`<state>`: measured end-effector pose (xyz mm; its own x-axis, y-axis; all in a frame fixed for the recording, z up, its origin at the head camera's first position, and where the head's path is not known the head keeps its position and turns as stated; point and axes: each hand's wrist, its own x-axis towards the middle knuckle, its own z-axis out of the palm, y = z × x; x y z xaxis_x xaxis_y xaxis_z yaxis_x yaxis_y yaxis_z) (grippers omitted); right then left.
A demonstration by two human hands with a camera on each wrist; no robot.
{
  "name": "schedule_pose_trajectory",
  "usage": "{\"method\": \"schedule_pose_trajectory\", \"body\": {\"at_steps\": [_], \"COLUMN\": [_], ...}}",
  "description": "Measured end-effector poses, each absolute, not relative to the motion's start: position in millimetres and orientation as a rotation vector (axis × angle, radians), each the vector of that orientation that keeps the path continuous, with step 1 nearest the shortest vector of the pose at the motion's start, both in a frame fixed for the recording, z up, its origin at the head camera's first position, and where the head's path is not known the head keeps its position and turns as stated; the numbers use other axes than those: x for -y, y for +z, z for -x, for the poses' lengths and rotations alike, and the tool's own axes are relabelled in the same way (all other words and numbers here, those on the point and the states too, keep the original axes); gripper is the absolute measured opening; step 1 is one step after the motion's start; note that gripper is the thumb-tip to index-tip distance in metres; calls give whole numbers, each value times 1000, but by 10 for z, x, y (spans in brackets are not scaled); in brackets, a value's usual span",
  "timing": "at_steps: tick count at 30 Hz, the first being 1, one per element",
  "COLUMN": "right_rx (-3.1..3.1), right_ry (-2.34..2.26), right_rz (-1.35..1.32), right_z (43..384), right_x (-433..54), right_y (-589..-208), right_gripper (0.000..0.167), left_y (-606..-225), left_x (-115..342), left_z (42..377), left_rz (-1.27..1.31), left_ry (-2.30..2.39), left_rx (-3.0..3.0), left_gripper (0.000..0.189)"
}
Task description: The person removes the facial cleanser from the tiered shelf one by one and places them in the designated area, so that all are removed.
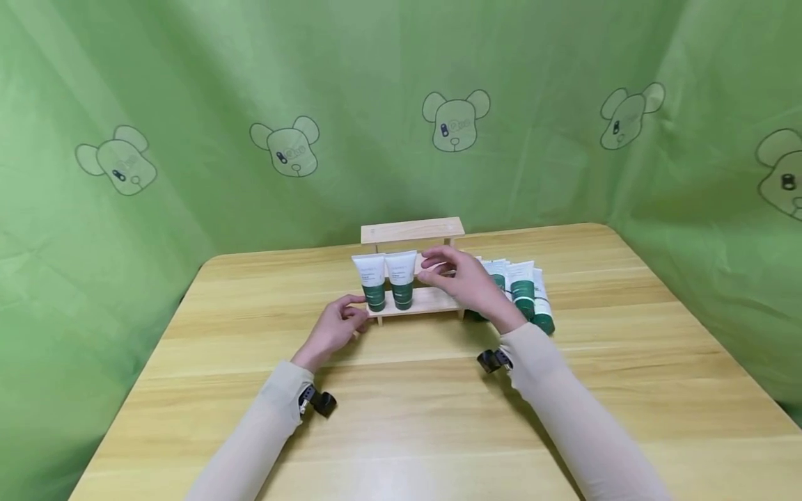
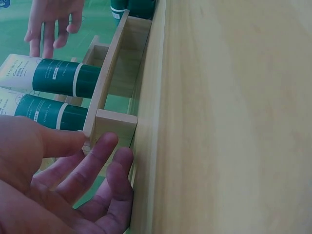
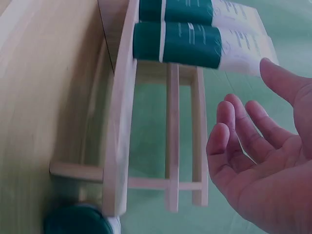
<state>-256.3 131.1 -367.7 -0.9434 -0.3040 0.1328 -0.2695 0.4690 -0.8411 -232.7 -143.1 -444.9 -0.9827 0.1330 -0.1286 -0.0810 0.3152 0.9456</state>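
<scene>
A small tiered wooden rack (image 1: pixel 434 301) stands toward the back of the table. Two white-and-green squeeze tubes, a left tube (image 1: pixel 374 284) and a right tube (image 1: pixel 402 282), stand on their caps side by side on its lowest step, at the left. My left hand (image 1: pixel 336 327) is at that step's left end; in the left wrist view its thumb and curled fingers pinch the corner of the board. To the right of the tubes hovers my right hand (image 1: pixel 470 282), fingers loosely bent and holding nothing. Its thumb (image 3: pixel 278 80) is close to the right tube's white end.
Several more squeeze tubes (image 1: pixel 522 287) lie in a group just right of the rack, partly hidden behind the right hand. The rack's top step (image 1: pixel 412 230) rises at the back. Behind the wooden table (image 1: pixel 407 417) hangs a green curtain (image 1: pixel 376 83) with bear heads.
</scene>
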Motion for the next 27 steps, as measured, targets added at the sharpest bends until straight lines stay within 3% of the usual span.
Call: {"method": "schedule_pose_trajectory", "body": {"at_steps": [27], "right_rx": [-2744], "right_ry": [-1536], "right_rz": [464], "right_z": [2560], "right_x": [-1037], "right_y": [-3819], "right_gripper": [36], "left_y": [-4449], "left_x": [1440], "left_z": [2328], "left_rz": [-60], "left_ry": [1728], "left_rx": [-2404], "left_gripper": [38]}}
